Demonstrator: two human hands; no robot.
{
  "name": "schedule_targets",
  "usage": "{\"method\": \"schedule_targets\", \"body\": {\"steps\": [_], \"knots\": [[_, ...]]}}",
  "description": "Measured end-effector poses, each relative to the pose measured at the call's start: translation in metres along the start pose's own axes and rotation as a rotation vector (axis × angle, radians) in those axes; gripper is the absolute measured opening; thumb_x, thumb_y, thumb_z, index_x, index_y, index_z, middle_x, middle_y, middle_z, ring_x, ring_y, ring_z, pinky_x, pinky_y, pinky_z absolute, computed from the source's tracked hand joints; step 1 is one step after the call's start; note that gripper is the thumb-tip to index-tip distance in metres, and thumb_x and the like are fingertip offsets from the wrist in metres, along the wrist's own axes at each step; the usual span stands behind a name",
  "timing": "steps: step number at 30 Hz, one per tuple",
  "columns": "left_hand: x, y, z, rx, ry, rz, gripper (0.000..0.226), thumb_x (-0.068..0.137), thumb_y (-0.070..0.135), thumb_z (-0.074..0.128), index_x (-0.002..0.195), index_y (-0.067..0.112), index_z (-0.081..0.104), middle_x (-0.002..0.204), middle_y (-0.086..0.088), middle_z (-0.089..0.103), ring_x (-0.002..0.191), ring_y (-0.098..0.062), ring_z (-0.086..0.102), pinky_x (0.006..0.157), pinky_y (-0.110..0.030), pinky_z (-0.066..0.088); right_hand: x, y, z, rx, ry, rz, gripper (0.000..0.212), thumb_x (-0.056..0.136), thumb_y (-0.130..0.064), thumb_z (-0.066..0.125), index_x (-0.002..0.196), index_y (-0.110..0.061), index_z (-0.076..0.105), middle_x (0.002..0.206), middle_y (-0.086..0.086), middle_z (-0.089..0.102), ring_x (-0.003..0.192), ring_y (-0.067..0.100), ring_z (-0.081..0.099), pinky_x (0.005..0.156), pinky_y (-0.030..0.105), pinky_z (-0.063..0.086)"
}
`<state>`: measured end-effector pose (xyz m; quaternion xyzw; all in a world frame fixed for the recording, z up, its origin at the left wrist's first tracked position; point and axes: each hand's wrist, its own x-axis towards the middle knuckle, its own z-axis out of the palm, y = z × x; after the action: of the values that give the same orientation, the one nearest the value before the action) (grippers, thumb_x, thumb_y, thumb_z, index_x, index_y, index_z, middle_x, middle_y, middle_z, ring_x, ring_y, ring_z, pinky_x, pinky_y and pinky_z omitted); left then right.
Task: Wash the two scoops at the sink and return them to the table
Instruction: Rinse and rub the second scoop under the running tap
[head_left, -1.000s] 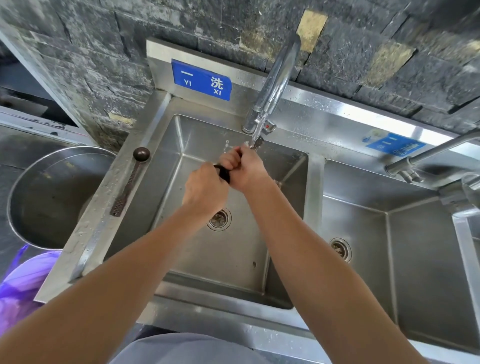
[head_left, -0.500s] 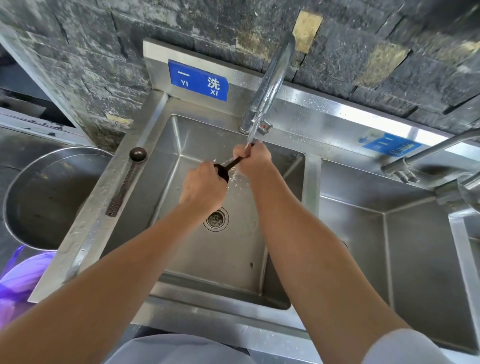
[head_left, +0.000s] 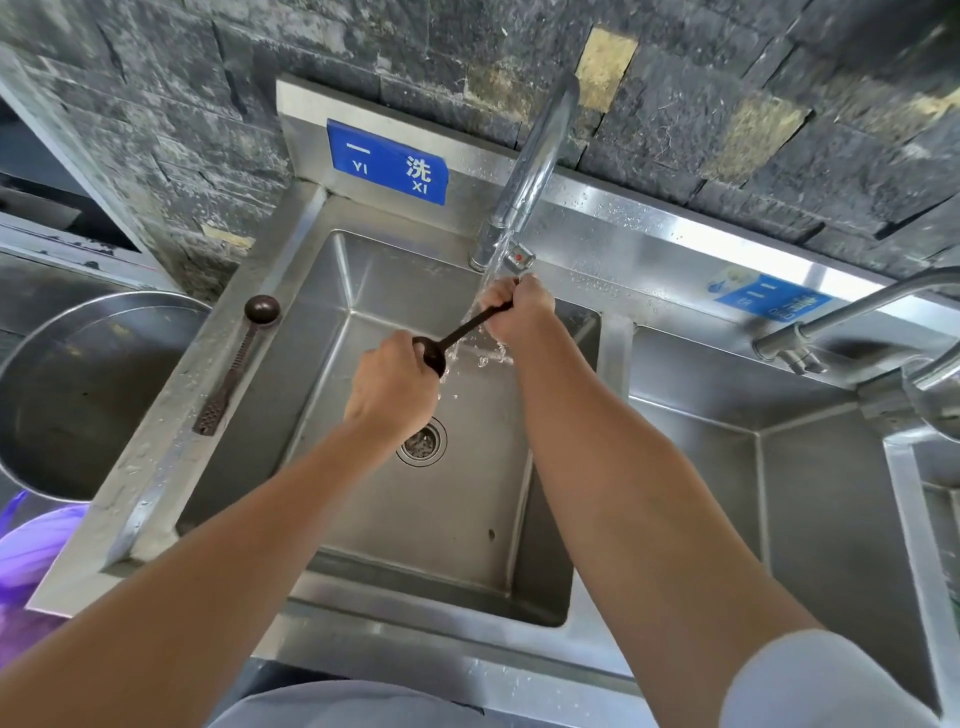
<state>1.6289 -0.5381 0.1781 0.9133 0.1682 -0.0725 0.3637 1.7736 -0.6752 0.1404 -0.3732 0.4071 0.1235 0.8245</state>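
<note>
Both your hands are over the left basin (head_left: 467, 519) of the steel sink, under the running water. Your right hand (head_left: 519, 314) is closed in a fist round the handle end of a dark scoop (head_left: 460, 331), just below the faucet (head_left: 535, 161) at 12 o'clock. Your left hand (head_left: 392, 387) sits at about 7 o'clock from the right one, its fingers curled round the scoop's bowl end. The knuckles hide the bowl's face, so your thumb may be pressed inside it, but I cannot tell. The scoop slants between the two fists, its bare handle crossing the stream (head_left: 491, 275), and water splashes off beside your right wrist.

The second scoop (head_left: 236, 364) lies flat on the wet left rim (head_left: 156, 467) at 9 o'clock, bowl end away from you, untouched by either hand. The drain (head_left: 422, 441) shows just below your left hand. Beyond the rim at 9 o'clock stands a large metal bowl (head_left: 78, 384), with a purple bag (head_left: 31, 545) at 8 o'clock. A second basin (head_left: 779, 493) lies at 3 o'clock.
</note>
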Motion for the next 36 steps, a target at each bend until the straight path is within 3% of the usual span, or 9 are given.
{"method": "schedule_targets", "body": {"steps": [2, 5, 8, 12, 16, 21, 27, 32, 36], "knots": [[0.010, 0.001, 0.002, -0.032, 0.007, -0.012, 0.027, 0.101, 0.023, 0.033, 0.095, 0.009, 0.055, 0.080, -0.008, 0.059, 0.066, -0.025, 0.058, 0.050, -0.033, 0.041, -0.003, -0.002, -0.003, 0.015, -0.071, 0.016, 0.034, 0.104, -0.019, 0.040, 0.072, -0.010, 0.043, 0.047, 0.002, 0.040, 0.037, 0.015, 0.036, 0.039, 0.023, 0.033], [0.032, -0.007, 0.003, -0.179, -0.013, -0.164, 0.030, 0.100, 0.023, 0.036, 0.116, 0.006, 0.054, 0.100, -0.018, 0.064, 0.082, -0.035, 0.064, 0.070, -0.044, 0.057, -0.008, -0.013, -0.021, -0.117, -0.147, 0.018, 0.017, 0.100, -0.003, 0.047, 0.086, 0.001, 0.055, 0.070, 0.017, 0.064, 0.062, 0.026, 0.065, 0.057, 0.039, 0.056], [0.050, -0.013, 0.009, -0.507, -0.077, -0.347, 0.035, 0.100, 0.017, 0.037, 0.132, 0.011, 0.050, 0.087, -0.014, 0.061, 0.058, -0.023, 0.057, 0.059, -0.036, 0.057, -0.007, -0.030, -0.045, -0.316, -0.169, -0.038, 0.012, 0.098, -0.002, 0.052, 0.096, 0.006, 0.060, 0.092, 0.027, 0.074, 0.082, 0.035, 0.075, 0.065, 0.041, 0.061], [0.060, -0.008, 0.021, -0.783, -0.156, -0.450, 0.035, 0.102, 0.015, 0.042, 0.136, 0.013, 0.049, 0.068, -0.006, 0.050, 0.055, -0.017, 0.047, 0.056, -0.031, 0.049, -0.009, -0.044, -0.066, -0.334, -0.143, -0.106, 0.013, 0.097, -0.002, 0.055, 0.102, 0.008, 0.063, 0.098, 0.026, 0.073, 0.084, 0.034, 0.075, 0.066, 0.039, 0.062], [0.058, 0.004, 0.037, -0.885, -0.219, -0.471, 0.030, 0.101, 0.016, 0.045, 0.129, 0.008, 0.054, 0.068, -0.006, 0.050, 0.060, -0.018, 0.049, 0.063, -0.033, 0.051, -0.016, -0.058, -0.088, -0.353, -0.093, -0.123, 0.020, 0.098, -0.002, 0.053, 0.110, 0.009, 0.063, 0.106, 0.026, 0.070, 0.086, 0.032, 0.074, 0.063, 0.033, 0.062], [0.055, 0.014, 0.044, -1.082, -0.273, -0.575, 0.017, 0.092, 0.020, 0.053, 0.101, 0.007, 0.060, 0.071, -0.005, 0.048, 0.069, -0.020, 0.047, 0.064, -0.038, 0.051, -0.026, -0.068, -0.115, -0.357, -0.053, -0.096, 0.016, 0.096, -0.002, 0.057, 0.108, 0.006, 0.064, 0.103, 0.025, 0.071, 0.078, 0.030, 0.076, 0.062, 0.031, 0.062], [0.061, 0.014, 0.053, -1.310, -0.322, -0.686, 0.033, 0.093, 0.039, 0.048, 0.099, 0.008, 0.057, 0.075, -0.006, 0.044, 0.066, -0.019, 0.039, 0.074, -0.043, 0.052, -0.041, -0.056, -0.153, -0.323, -0.145, -0.018, 0.024, 0.094, 0.003, 0.058, 0.117, 0.009, 0.059, 0.104, 0.029, 0.071, 0.087, 0.034, 0.075, 0.061, 0.027, 0.061], [0.066, 0.014, 0.061, -1.562, -0.375, -0.695, 0.031, 0.097, 0.030, 0.040, 0.086, 0.005, 0.055, 0.076, -0.012, 0.059, 0.072, -0.026, 0.059, 0.077, -0.039, 0.052, -0.049, -0.034, -0.175, -0.275, -0.154, 0.037, 0.024, 0.093, 0.003, 0.058, 0.117, 0.010, 0.058, 0.105, 0.031, 0.071, 0.088, 0.036, 0.074, 0.061, 0.028, 0.061], [0.070, 0.017, 0.061, -1.717, -0.365, -0.720, 0.038, 0.099, 0.022, 0.035, 0.088, -0.001, 0.062, 0.083, -0.015, 0.068, 0.073, -0.030, 0.069, 0.077, -0.036, 0.056, -0.051, -0.018, -0.189, -0.260, -0.163, 0.087, 0.035, 0.086, 0.002, 0.065, 0.118, 0.010, 0.056, 0.109, 0.031, 0.070, 0.095, 0.036, 0.073, 0.064, 0.028, 0.061]]}}
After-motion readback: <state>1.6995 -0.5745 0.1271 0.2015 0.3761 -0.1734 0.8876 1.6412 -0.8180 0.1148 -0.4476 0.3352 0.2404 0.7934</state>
